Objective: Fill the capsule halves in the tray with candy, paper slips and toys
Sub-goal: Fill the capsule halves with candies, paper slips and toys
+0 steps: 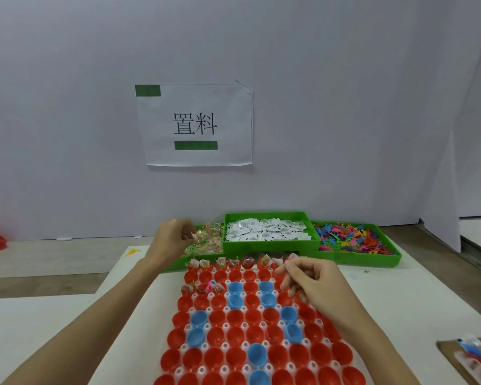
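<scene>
White table (400,295) carries everything. Just under the right hand's grip sits the big tray (245,294) of red and blue capsule halves (235,318); most are bare, and only the far row and a few at the left hold things. Past that grip stand three green bins: toys (353,237), paper slips (264,229), and candy (208,240). The left hand (172,237) pinches candy packets over the candy bin. The right hand (308,276) hovers with curled fingers; I cannot tell if it holds something.
</scene>
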Motion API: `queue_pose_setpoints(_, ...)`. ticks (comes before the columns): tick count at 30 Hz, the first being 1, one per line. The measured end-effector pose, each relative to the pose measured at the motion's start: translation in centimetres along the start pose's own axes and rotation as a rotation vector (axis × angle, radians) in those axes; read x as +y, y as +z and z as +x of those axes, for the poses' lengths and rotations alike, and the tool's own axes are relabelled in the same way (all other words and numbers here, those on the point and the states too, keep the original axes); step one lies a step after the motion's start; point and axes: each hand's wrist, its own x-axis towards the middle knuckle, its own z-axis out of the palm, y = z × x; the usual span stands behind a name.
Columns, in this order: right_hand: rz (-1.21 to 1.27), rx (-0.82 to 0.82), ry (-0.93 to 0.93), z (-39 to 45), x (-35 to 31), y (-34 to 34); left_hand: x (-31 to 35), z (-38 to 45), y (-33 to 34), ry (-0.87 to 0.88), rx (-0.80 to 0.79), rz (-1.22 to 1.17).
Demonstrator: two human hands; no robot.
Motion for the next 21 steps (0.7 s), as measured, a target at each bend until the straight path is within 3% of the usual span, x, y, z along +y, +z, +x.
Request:
queue_pose_setpoints(5, -0.003, 0.007, 0.009, -0.1, -0.1, -0.4, 1.8, -6.0, -1.3, -0.107, 0.214, -0.313)
queue_pose_setpoints(11, -0.049, 0.048, -0.031, 0.2, -0.1, -0.4, 4.9, -15.1, -1.3, -0.045, 0.13, -0.663)
queue_pose_setpoints(17, -0.408, 0.118, -0.083, 3.8, -0.2, 1.9, 5.4, -16.6, -1.8, 0.057, 0.107, -0.659)
queue_pose_setpoints(21, -0.685, 0.137, -0.121, 9.7, -0.3, 3.7, 5.4, -16.9, -1.7, -0.012, 0.098, -0.793)
